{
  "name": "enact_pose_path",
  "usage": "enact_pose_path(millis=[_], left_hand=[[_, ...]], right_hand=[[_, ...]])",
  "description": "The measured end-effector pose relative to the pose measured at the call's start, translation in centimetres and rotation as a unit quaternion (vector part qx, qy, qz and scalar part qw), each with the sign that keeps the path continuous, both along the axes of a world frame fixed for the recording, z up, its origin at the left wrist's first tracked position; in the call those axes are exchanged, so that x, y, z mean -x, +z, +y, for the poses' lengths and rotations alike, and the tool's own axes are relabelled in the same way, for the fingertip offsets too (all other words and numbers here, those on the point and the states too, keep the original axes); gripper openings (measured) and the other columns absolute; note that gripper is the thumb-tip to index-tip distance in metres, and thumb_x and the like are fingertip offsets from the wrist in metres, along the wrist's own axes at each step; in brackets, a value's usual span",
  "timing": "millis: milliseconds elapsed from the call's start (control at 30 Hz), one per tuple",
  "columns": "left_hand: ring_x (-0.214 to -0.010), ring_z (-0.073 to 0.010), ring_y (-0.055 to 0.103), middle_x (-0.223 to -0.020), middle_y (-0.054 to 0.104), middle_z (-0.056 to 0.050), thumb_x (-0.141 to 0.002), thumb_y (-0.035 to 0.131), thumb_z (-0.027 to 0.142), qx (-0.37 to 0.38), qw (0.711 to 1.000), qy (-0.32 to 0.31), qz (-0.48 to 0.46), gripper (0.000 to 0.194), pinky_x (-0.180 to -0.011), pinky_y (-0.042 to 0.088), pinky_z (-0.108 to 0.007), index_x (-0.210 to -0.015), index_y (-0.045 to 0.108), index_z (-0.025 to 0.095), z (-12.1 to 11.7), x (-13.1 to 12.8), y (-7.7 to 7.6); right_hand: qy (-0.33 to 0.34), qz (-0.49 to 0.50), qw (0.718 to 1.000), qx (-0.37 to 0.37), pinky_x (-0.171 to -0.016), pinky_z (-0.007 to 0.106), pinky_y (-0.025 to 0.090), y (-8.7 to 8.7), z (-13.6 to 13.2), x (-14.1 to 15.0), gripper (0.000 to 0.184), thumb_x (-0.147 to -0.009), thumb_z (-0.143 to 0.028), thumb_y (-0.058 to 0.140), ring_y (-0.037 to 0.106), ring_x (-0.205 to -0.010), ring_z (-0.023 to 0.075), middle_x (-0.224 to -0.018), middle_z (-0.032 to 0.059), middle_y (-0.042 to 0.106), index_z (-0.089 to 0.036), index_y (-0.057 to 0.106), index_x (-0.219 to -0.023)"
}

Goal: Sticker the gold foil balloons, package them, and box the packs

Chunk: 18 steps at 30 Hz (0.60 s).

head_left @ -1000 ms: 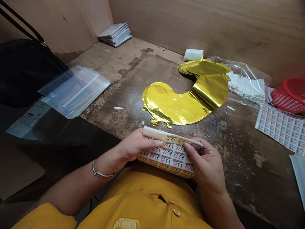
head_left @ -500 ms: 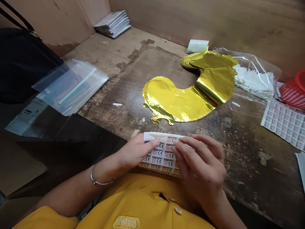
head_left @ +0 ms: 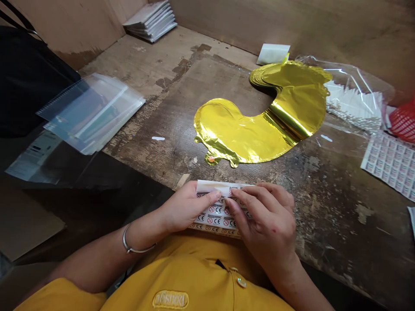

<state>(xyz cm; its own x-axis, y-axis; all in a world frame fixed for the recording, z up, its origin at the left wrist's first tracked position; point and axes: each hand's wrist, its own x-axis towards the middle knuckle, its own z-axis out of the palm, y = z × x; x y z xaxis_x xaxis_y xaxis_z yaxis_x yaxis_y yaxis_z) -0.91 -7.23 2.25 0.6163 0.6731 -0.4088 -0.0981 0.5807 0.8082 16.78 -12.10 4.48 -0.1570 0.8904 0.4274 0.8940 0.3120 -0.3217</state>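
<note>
A sheet of CE-mark stickers [head_left: 212, 219] lies at the table's front edge, close to the yellow shirt, with its upper strip bare white on the left. My left hand [head_left: 186, 205] grips the sheet's left side, thumb on top. At the top printed row, my right hand [head_left: 266, 216] has index fingertip and thumb close together on a sticker [head_left: 231, 191], partly covered by the finger. Whether its edge has lifted, I cannot tell. Beyond the hands, a stack of gold foil balloons [head_left: 240, 134] rests on the table, an orange-red spot on the near tab.
Clear plastic sleeves [head_left: 97, 112] overhang the table's left edge near a dark bag [head_left: 29, 82]. White packets [head_left: 151, 21] are stacked at the back. Rightward are a clear bag of white strips [head_left: 355, 103], a red basket [head_left: 403, 121] and another sticker sheet [head_left: 389, 162].
My right hand has shifted slightly left along the top sticker row, and its thumb has come nearer the index finger. The left hand keeps its hold. The view has tilted slightly.
</note>
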Motion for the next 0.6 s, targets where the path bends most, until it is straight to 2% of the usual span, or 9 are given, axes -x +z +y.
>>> enact_pose_path(millis=[133,267,333,400,467,533,600], left_hand=[[-0.086,-0.0184,0.066,-0.094,0.072,-0.007,-0.088,0.060,0.035,-0.022,1.000,-0.002,0.018,0.031,-0.082,0.054,-0.032,-0.107,0.070,0.013,-0.23,-0.16,0.42],[-0.067,-0.0112,0.055,-0.073,0.063,-0.001,-0.090,0.057,0.034,-0.099,0.993,-0.007,0.065,0.025,-0.059,0.046,-0.021,-0.083,0.068,0.012,-0.32,-0.15,0.40],[-0.061,-0.0092,0.050,-0.066,0.058,0.001,-0.090,0.057,0.034,-0.111,0.991,-0.007,0.074,0.026,-0.053,0.041,-0.018,-0.076,0.065,0.013,-0.31,-0.16,0.38],[-0.063,-0.0095,0.053,-0.068,0.060,0.001,-0.090,0.057,0.032,-0.100,0.993,-0.008,0.064,0.024,-0.056,0.043,-0.019,-0.079,0.066,0.013,-0.28,-0.21,0.39],[-0.073,-0.0124,0.060,-0.079,0.067,-0.001,-0.089,0.058,0.030,-0.073,0.996,-0.001,0.043,0.020,-0.068,0.049,-0.022,-0.089,0.069,0.013,-0.24,-0.29,0.39],[-0.085,-0.0161,0.065,-0.091,0.071,-0.004,-0.088,0.060,0.030,-0.037,0.999,0.009,0.022,0.023,-0.082,0.052,-0.027,-0.100,0.070,0.013,-0.22,-0.37,0.36],[-0.089,-0.0182,0.066,-0.096,0.073,-0.007,-0.087,0.061,0.033,-0.007,1.000,0.014,0.009,0.028,-0.087,0.052,-0.031,-0.105,0.069,0.012,-0.21,-0.44,0.29]], right_hand=[[-0.003,-0.003,1.000,0.006,-0.085,0.039,0.041,0.40,-0.03,0.19,0.006,-0.083,-0.022,0.069,0.059,-0.087,0.0230,-0.083,0.0017,0.073,-0.022,0.070,-0.089],[0.005,-0.009,1.000,0.016,-0.082,0.038,0.038,0.71,0.18,0.30,0.004,-0.085,-0.022,0.066,0.058,-0.083,0.0209,-0.081,0.0007,0.073,-0.022,0.070,-0.085],[0.005,-0.012,1.000,0.021,-0.080,0.037,0.038,0.66,0.30,0.35,0.006,-0.086,-0.022,0.065,0.058,-0.081,0.0203,-0.080,0.0003,0.073,-0.022,0.069,-0.083],[0.002,-0.011,1.000,0.022,-0.080,0.037,0.038,0.51,0.36,0.36,0.007,-0.085,-0.021,0.064,0.058,-0.080,0.0203,-0.079,0.0002,0.072,-0.022,0.069,-0.081],[-0.004,0.003,1.000,0.022,-0.079,0.037,0.039,0.37,0.37,0.29,0.006,-0.085,-0.021,0.064,0.058,-0.080,0.0203,-0.079,0.0004,0.072,-0.022,0.069,-0.081],[-0.015,0.026,0.999,0.026,-0.079,0.036,0.040,0.33,0.32,0.14,0.006,-0.085,-0.020,0.063,0.059,-0.080,0.0199,-0.079,0.0010,0.072,-0.022,0.068,-0.083],[-0.021,0.040,0.998,0.032,-0.077,0.036,0.041,0.41,0.26,-0.01,0.006,-0.086,-0.020,0.062,0.060,-0.080,0.0198,-0.080,0.0018,0.071,-0.021,0.068,-0.084]])
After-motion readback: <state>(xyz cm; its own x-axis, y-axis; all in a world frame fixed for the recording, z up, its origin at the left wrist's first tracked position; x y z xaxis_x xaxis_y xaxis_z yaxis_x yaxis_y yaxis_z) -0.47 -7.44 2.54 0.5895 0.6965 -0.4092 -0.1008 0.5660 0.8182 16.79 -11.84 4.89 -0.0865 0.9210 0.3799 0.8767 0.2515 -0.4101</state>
